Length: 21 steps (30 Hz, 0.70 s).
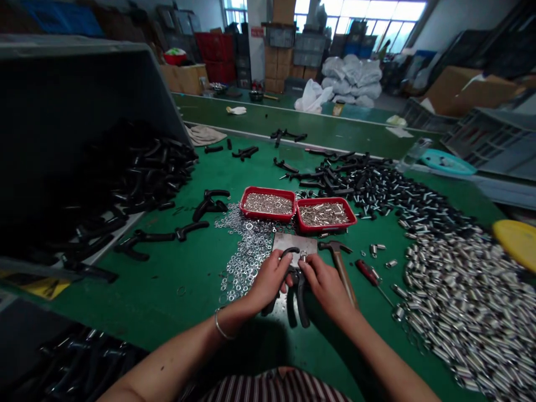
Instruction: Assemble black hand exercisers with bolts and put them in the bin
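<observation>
My left hand [270,279] is closed around a black plier-shaped clamp [300,296], whose handles point down toward me. A curved black jaw shows above my fingers. In the fingertips of my right hand [329,283] is a small coil spring [303,256], held upright against the clamp's upper part. Both hands are over the near edge of a flat metal plate [288,241]. Just right of the plate lies a hammer [341,267] with a wooden handle. My fingers hide the clamp's middle.
Beyond the plate stand a red tray of small rings [268,212] and a red tray of metal pins [325,226]. Loose washers [243,265] spread leftward. At right are a screwdriver [368,272], a heap of springs [469,301] and black pieces with pins [389,187]. A bin [142,50] stands left.
</observation>
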{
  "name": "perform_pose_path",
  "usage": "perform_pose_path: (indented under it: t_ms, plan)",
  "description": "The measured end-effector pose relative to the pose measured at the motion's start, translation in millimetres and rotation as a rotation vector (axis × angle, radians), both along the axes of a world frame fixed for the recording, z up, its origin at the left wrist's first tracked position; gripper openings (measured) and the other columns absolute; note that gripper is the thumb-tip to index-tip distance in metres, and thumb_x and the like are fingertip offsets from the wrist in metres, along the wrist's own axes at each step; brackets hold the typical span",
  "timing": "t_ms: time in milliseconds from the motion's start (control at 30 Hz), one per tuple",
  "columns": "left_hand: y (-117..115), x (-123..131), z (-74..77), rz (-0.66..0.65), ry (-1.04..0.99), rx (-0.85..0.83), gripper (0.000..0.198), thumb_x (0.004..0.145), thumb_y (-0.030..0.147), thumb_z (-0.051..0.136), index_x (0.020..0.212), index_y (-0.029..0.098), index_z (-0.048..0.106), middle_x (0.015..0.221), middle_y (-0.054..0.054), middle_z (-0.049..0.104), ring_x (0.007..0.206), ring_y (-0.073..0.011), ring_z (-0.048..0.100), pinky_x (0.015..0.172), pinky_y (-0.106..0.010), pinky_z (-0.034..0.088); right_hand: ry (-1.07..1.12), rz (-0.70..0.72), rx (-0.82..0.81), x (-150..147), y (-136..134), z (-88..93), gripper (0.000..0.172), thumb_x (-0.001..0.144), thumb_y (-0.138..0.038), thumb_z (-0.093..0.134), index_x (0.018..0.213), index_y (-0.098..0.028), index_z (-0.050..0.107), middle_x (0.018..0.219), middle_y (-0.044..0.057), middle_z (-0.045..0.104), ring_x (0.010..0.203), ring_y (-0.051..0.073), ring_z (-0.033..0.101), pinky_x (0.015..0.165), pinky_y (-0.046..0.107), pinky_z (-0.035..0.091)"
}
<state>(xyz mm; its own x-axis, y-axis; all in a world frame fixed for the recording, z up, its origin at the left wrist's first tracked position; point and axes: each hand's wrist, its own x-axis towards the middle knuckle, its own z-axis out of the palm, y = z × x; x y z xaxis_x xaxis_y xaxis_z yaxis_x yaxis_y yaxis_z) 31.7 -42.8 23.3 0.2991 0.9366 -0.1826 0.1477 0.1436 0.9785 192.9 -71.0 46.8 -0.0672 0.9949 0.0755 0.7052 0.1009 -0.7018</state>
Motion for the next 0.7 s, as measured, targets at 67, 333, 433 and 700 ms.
perform_pose_path:
  t_ms: [67, 333, 433, 700]
  plan:
    - [-0.9, 3.2, 3.4, -0.002, 0.055, 0.019, 0.038, 0.096, 0.055, 0.038, 0.097, 0.019, 0.049, 0.056, 0.005, 0.056, 0.039, -0.0108, 0.052, 0.038, -0.018, 0.038, -0.012, -0.004, 0.013, 1.7, 0.0, 0.2, 0.025, 0.098, -0.041, 0.04, 0.09, -0.022, 0.054, 0.071, 0.002, 0.062, 0.062, 0.019, 0.06, 0.059, 0.027, 0.038]
    - [-8.8, 14.1, 6.2, 0.008, 0.268, 0.127, 0.031, 0.1, 0.048, 0.032, 0.107, 0.021, 0.047, 0.055, 0.005, 0.055, 0.044, -0.014, 0.055, 0.047, -0.022, 0.038, 0.107, -0.076, 0.063, 1.5, -4.1, -9.6, 0.023, 0.097, -0.042, 0.042, 0.087, -0.024, 0.052, 0.072, 0.002, 0.061, 0.063, 0.019, 0.058, 0.06, 0.028, 0.037]
    - [-9.4, 15.3, 2.4, 0.011, 0.306, 0.181, 0.033, 0.1, 0.047, 0.031, 0.111, 0.021, 0.047, 0.056, 0.004, 0.056, 0.049, -0.0171, 0.059, 0.052, -0.025, 0.041, 0.176, -0.083, 0.03, 3.0, -5.3, -7.3, 0.022, 0.097, -0.041, 0.044, 0.085, -0.025, 0.052, 0.071, 0.001, 0.06, 0.063, 0.018, 0.057, 0.06, 0.027, 0.037]
    - [-0.9, 3.5, -1.2, -0.172, 0.718, 0.537, 0.032, 0.1, 0.04, 0.033, 0.118, 0.022, 0.052, 0.088, -0.007, 0.07, 0.078, -0.0243, 0.069, 0.07, -0.031, 0.048, 0.436, 0.09, -0.201, 16.2, -4.8, 0.7, 0.028, 0.096, -0.046, 0.045, 0.092, -0.022, 0.059, 0.079, 0.001, 0.061, 0.068, 0.016, 0.055, 0.062, 0.026, 0.042]
